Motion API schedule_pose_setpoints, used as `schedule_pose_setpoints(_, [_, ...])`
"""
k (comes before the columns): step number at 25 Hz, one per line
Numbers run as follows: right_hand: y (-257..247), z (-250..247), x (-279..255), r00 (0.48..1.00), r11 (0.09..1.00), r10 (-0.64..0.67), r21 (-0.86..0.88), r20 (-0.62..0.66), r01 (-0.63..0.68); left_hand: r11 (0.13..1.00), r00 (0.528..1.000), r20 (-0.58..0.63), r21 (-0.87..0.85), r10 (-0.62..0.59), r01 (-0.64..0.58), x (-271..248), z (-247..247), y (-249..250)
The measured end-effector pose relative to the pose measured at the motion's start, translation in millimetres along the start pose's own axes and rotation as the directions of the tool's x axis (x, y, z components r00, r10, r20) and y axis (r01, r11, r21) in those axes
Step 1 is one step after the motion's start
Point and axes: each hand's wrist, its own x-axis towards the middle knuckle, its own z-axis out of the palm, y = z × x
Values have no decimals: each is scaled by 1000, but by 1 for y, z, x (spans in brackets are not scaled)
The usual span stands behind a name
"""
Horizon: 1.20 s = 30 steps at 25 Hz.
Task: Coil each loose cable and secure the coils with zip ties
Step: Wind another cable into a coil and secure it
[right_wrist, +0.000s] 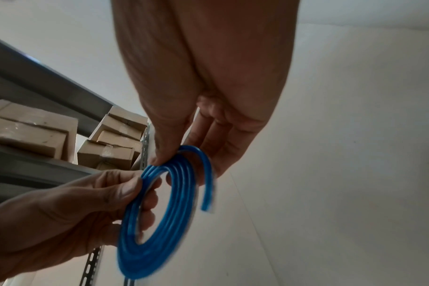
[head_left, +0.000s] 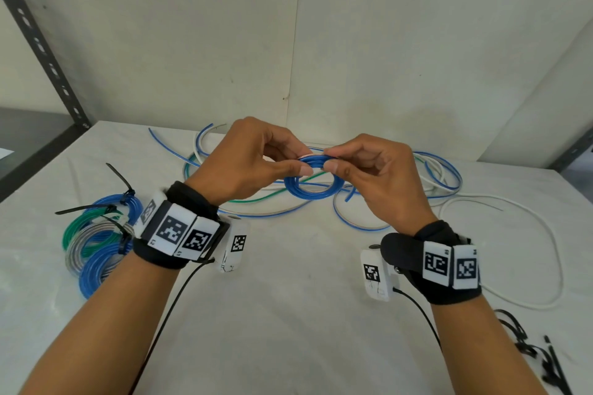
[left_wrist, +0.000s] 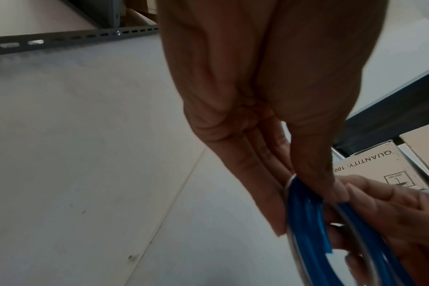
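While both hands hold it above the table [head_left: 288,314], the blue coil [head_left: 316,181] shows several tight translucent loops with one cut end hanging free at its right. The left hand [head_left: 247,160] pinches the coil's far rim between thumb and curled fingers; the right hand [head_left: 375,176] pinches the same rim just beside it. Loose cables [head_left: 442,170] lie beyond, tied coils [head_left: 99,234] at near left, zip ties [head_left: 539,359] at near right.

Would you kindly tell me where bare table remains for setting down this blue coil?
Bare white table lies between the forearms, bordered left by the tied coils, right by black zip ties. Behind the blue cable coil, loose cables crowd it.
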Motion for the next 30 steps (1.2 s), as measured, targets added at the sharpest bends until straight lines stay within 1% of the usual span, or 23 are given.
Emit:
schedule_pose_setpoints(1, [0,-2,0,1000,1000,-6,-20,-8,6,1000,1000,-19,-29,-6,5,1,1,-1])
schedule_pose_setpoints(4, [2,-10,2,998,998,2,-60,-70,-7,976,992,-85,-206,-93,74,3,-6,-8])
schedule_pose_setpoints(7, [4,-12,4,988,998,1,-61,-155,-10,942,982,-135,-326,-130,80,4,-9,-13])
schedule_pose_setpoints(12, [4,2,2,967,987,68,160,-246,-29,893,972,-189,-449,-138,39,6,-1,-10])
schedule_pose_setpoints(17, [-4,20,0,958,922,156,382,-242,-53,827,955,-232,-561,-184,23,7,5,-9])
schedule_pose_setpoints(18, [-5,22,-1,955,913,165,405,-248,-53,818,955,-225,-575,-192,29,8,7,-10])
schedule_pose_setpoints(20, [-6,20,0,954,916,164,398,-250,-53,818,966,-172,-572,-194,63,8,7,-13])
schedule_pose_setpoints(23, [-4,12,1,967,941,155,327,-202,-83,892,985,-51,-435,-163,125,7,5,-17])
schedule_pose_setpoints(25, [-2,8,1,974,956,140,280,-178,-86,912,986,2,-379,-168,156,7,7,-18])
schedule_pose_setpoints(27, [-1,8,1,974,959,130,273,-186,-75,897,982,9,-406,-187,175,6,8,-17])
schedule_pose_setpoints(30, [-1,11,1,962,955,126,291,-242,-52,871,983,-28,-469,-181,147,5,10,-15])
